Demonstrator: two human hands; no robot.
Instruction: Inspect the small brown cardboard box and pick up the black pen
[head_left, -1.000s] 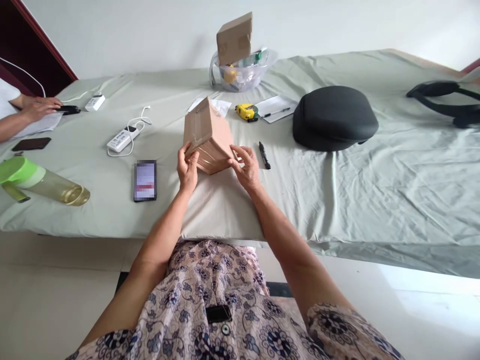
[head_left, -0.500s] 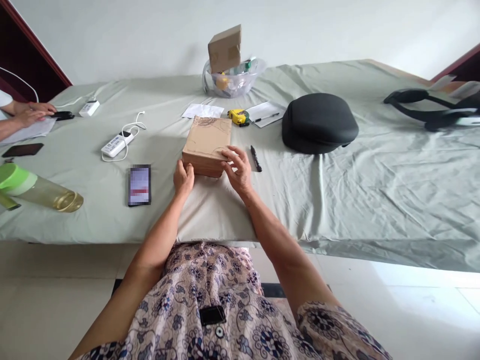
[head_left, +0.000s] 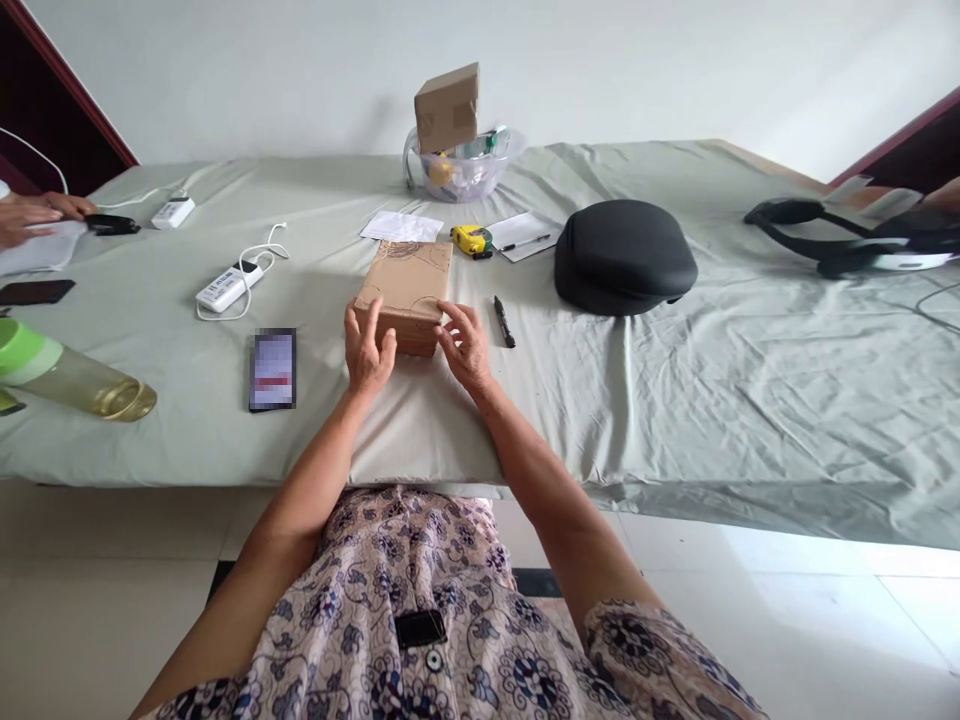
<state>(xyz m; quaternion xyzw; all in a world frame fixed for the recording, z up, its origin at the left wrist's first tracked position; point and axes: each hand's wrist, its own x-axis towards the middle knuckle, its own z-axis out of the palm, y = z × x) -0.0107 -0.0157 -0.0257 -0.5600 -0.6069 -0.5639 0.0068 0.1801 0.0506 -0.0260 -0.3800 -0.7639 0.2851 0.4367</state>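
A brown cardboard box [head_left: 409, 285] wrapped in clear tape lies flat on the green-grey tablecloth [head_left: 675, 380] in front of me. My left hand [head_left: 367, 350] rests against its near left corner with the fingers stretched up over the edge. My right hand [head_left: 463, 345] touches its near right corner, fingers spread and lightly curled. Neither hand grips the box. A black marker [head_left: 504, 321] lies just right of my right hand.
A phone [head_left: 273, 368] and a white power strip [head_left: 223, 287] lie to the left, with a green-capped bottle [head_left: 67, 375] beyond. A black case [head_left: 625, 258], a yellow tape measure [head_left: 470, 238], papers, a clear bowl [head_left: 457, 170] with a second box, a headset [head_left: 855, 235]. Another person's hands [head_left: 30, 212] at far left.
The box went from tilted up on edge in my hands to lying flat on the table. My hands now rest open at its near corners.
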